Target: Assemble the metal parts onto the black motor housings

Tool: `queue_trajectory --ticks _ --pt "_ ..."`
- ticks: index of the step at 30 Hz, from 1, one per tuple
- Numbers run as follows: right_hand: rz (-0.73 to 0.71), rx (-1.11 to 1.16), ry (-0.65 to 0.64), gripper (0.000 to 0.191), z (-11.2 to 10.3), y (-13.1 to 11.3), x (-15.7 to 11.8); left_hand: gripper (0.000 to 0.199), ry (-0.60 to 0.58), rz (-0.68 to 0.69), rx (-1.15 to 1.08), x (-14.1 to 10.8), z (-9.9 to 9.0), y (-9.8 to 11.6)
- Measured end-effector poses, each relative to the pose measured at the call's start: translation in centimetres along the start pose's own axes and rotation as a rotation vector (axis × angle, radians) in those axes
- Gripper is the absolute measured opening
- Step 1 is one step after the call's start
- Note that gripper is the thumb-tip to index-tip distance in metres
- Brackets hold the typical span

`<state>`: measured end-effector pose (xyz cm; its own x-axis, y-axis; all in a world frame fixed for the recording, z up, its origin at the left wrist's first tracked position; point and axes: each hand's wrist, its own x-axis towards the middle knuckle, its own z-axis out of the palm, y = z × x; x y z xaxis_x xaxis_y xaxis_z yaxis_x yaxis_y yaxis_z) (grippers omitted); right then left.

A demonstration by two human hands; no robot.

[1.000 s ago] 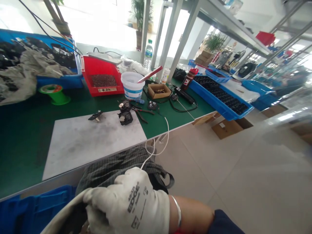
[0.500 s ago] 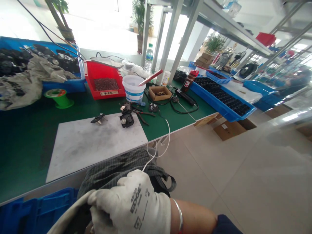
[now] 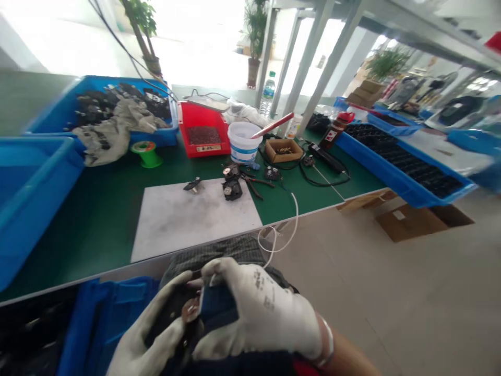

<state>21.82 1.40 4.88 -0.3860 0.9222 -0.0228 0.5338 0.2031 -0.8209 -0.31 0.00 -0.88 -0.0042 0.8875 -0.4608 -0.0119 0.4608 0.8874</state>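
Both hands wear white gloves, low in the view in front of the bench edge. My left hand [image 3: 156,334] is curved around a dark part with a round copper-coloured disc [image 3: 190,310]. My right hand [image 3: 250,308] is beside it, thumb and fingers apart, with dark blue cloth showing between them; its fingertips are near the part, and contact is unclear. On the white board [image 3: 188,219] lie a small black part [image 3: 193,184] and two black assemblies [image 3: 232,189] at its right edge. Pliers [image 3: 256,183] lie beside them.
Blue bins [image 3: 31,183] stand at the left, another [image 3: 117,308] below the bench. Behind the board are a green spool [image 3: 146,154], red bin [image 3: 203,130], white bucket [image 3: 243,143] and small box [image 3: 283,150]. A white cable [image 3: 296,219] hangs over the edge.
The view has swung left, bringing more blue bins in. My left hand has come into clear view around the part. My right hand has opened from its curled pose.
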Motion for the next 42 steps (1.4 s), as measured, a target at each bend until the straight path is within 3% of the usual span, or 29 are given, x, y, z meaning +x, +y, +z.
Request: queue_trajectory --ticks 2,4,6,10,17,32,42 --pt "0.063 0.046 0.049 0.049 -0.2 0.5 -0.5 0.079 -0.031 -0.050 -0.088 -0.2 0.4 0.1" --pt "0.047 0.069 0.114 0.025 0.0 1.0 -0.8 0.083 -0.071 -0.095 -0.160 -0.3 0.9 0.3" --pt "0.013 0.092 0.144 0.013 0.5 1.4 -0.7 0.079 -0.099 -0.076 -0.180 -0.4 1.2 0.4" --pt "0.079 0.173 0.076 0.019 2.0 1.7 -0.4 0.067 -0.166 0.030 -0.094 -0.5 1.2 0.6" --pt "0.235 0.220 0.083 0.026 3.6 2.6 0.1 0.068 -0.202 0.033 -0.064 -0.5 1.2 0.7" --pt "0.258 0.201 0.064 0.027 3.5 2.0 0.3 0.061 -0.216 0.092 -0.043 -0.4 1.0 0.5" --pt "0.198 0.177 0.074 0.024 3.3 1.5 0.3 0.060 -0.184 0.094 0.004 -0.9 1.0 1.2"
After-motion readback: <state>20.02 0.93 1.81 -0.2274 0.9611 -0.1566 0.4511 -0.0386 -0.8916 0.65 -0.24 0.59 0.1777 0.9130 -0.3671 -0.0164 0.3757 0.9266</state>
